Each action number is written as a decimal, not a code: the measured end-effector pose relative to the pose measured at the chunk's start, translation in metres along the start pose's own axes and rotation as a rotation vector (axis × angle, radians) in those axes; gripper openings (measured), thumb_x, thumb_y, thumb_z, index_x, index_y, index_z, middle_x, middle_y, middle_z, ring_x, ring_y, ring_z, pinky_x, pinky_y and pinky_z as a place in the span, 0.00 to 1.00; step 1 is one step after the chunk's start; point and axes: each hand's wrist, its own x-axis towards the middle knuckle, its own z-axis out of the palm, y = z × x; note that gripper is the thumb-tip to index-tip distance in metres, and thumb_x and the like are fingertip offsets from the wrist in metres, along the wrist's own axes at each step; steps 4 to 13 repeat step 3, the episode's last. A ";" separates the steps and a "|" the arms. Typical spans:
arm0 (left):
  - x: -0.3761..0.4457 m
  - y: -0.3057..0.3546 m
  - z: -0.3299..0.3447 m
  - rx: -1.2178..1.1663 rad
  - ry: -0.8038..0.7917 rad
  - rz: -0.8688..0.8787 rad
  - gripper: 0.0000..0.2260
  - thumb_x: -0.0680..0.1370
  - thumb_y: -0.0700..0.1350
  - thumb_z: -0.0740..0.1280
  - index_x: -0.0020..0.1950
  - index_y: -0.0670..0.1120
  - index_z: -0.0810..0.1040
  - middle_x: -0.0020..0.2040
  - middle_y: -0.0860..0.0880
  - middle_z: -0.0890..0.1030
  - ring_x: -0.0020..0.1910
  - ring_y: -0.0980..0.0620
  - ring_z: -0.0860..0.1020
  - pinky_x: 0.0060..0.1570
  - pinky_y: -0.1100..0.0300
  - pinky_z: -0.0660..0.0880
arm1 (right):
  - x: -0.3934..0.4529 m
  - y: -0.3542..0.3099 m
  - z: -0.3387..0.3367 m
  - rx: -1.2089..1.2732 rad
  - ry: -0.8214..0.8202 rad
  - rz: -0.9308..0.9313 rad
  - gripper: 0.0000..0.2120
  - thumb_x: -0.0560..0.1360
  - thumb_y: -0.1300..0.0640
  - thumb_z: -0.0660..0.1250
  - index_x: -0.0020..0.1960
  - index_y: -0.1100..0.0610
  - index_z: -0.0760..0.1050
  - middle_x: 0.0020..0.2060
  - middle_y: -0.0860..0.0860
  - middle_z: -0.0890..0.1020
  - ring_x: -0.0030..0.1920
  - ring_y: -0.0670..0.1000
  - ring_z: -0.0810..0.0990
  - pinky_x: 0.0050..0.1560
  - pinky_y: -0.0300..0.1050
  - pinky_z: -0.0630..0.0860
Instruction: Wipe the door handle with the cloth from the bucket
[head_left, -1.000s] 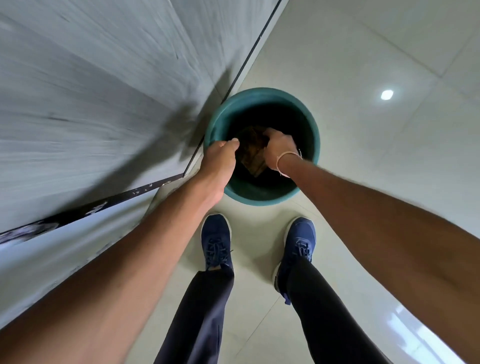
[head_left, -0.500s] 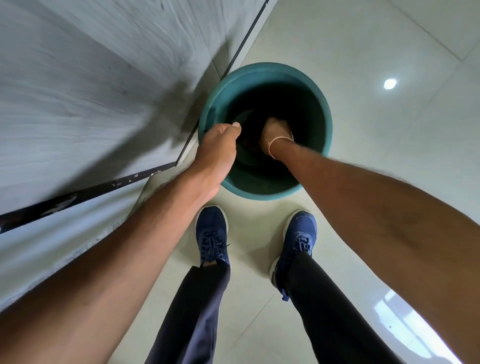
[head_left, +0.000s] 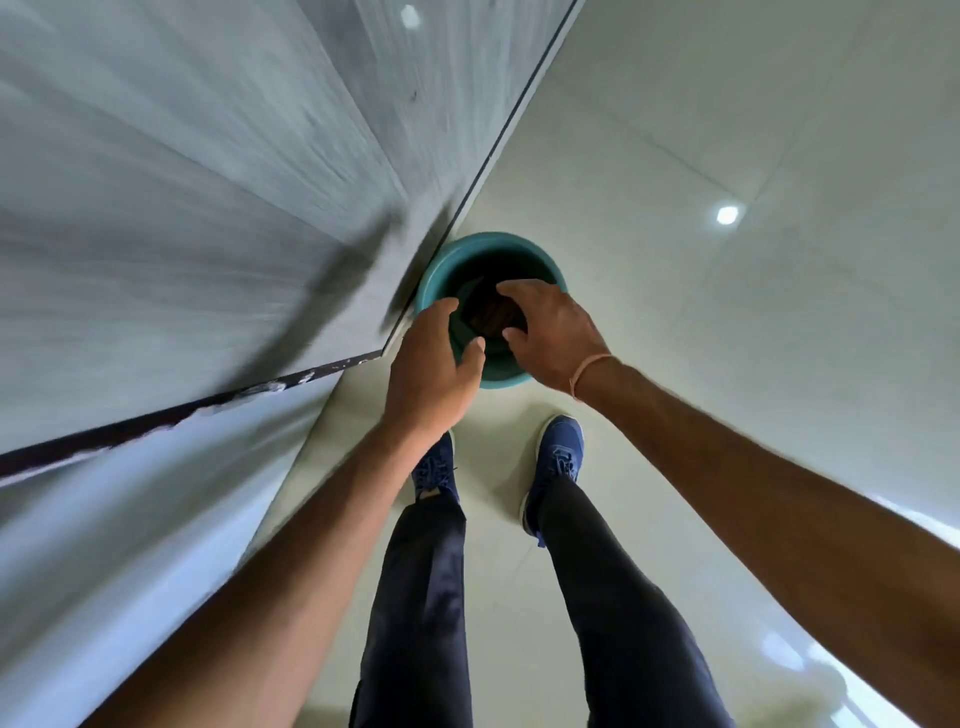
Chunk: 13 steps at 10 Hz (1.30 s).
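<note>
Currently listed: brown cloth (head_left: 488, 317) lies inside the teal bucket (head_left: 540, 260), directly below and between your open, empty left hand (head_left: 434, 364) and spread-fingered right hand (head_left: 553, 332), the right hand nearer over the bucket's mouth.

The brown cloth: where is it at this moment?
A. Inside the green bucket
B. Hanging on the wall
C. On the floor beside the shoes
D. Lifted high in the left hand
A: the brown cloth lies down inside the green bucket, seen between the two open hands above.
</note>
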 end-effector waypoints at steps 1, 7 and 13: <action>-0.060 0.040 -0.037 0.116 0.032 0.116 0.27 0.83 0.47 0.70 0.80 0.42 0.68 0.78 0.42 0.73 0.77 0.44 0.70 0.77 0.50 0.67 | -0.066 -0.040 -0.058 -0.006 0.052 -0.092 0.29 0.77 0.56 0.70 0.78 0.53 0.70 0.74 0.51 0.75 0.74 0.57 0.72 0.71 0.56 0.74; -0.201 0.092 -0.096 0.198 0.286 0.212 0.32 0.79 0.46 0.74 0.80 0.41 0.67 0.78 0.41 0.72 0.77 0.43 0.70 0.76 0.48 0.70 | -0.191 -0.120 -0.139 -0.065 0.185 -0.400 0.30 0.73 0.57 0.74 0.74 0.57 0.73 0.71 0.55 0.78 0.71 0.59 0.74 0.71 0.56 0.75; -0.201 0.092 -0.096 0.198 0.286 0.212 0.32 0.79 0.46 0.74 0.80 0.41 0.67 0.78 0.41 0.72 0.77 0.43 0.70 0.76 0.48 0.70 | -0.191 -0.120 -0.139 -0.065 0.185 -0.400 0.30 0.73 0.57 0.74 0.74 0.57 0.73 0.71 0.55 0.78 0.71 0.59 0.74 0.71 0.56 0.75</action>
